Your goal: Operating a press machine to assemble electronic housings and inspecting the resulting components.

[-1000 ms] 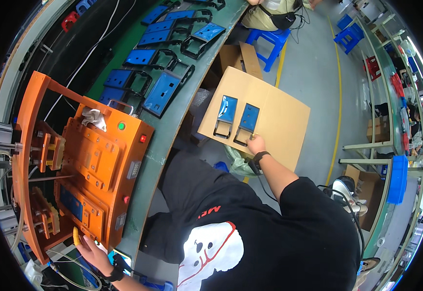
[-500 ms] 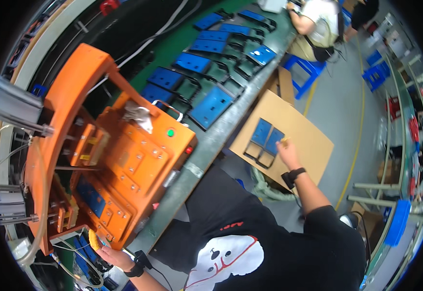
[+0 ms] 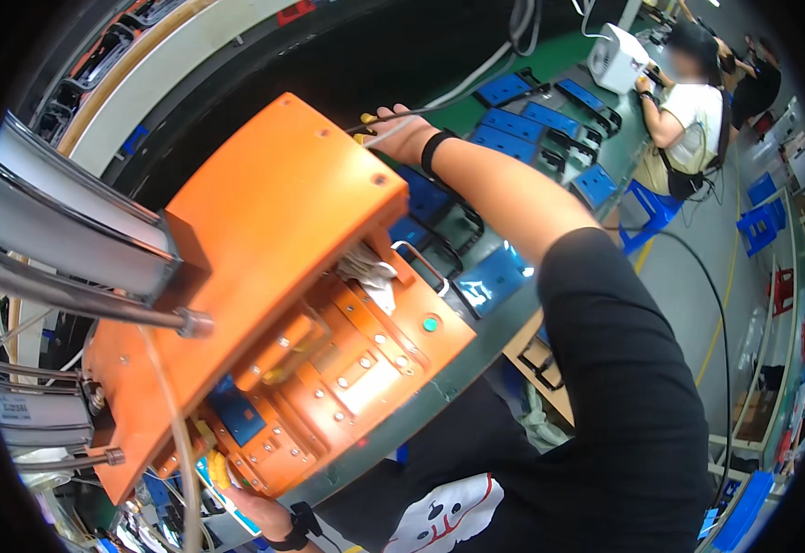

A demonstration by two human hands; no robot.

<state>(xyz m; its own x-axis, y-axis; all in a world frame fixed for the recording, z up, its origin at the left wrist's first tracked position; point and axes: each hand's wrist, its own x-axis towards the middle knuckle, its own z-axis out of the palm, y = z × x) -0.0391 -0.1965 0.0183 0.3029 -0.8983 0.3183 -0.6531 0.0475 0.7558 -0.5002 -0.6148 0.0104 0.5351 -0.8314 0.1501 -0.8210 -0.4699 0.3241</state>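
My left hand [image 3: 260, 511], with a yellow finger cot on its outstretched finger, is at the near lower corner of the orange press machine [image 3: 283, 194]. A flat blue-and-white piece [image 3: 207, 468] shows beside it; I cannot tell whether they touch. My right hand [image 3: 402, 138] reaches across to the machine's far side, fingers apart, yellow cots on the tips. A thin cable passes close to those fingers, and nothing is seen held. Inside the machine lies a blue panel [image 3: 236, 412], partly covered by the upper tooling.
Several blue panels with black frames [image 3: 506, 135] lie on the green bench, partly behind my right arm. A cardboard surface [image 3: 550, 392] with a black frame is mostly hidden by my sleeve. Metal cylinders [image 3: 80, 212] jut out at left. A co-worker [image 3: 688, 111] sits beyond a white device [image 3: 616, 60].
My right hand has left the framed panel on the cardboard and swung up and left past the machine. My view has turned closer to the machine. The left hand stays by its lower corner.
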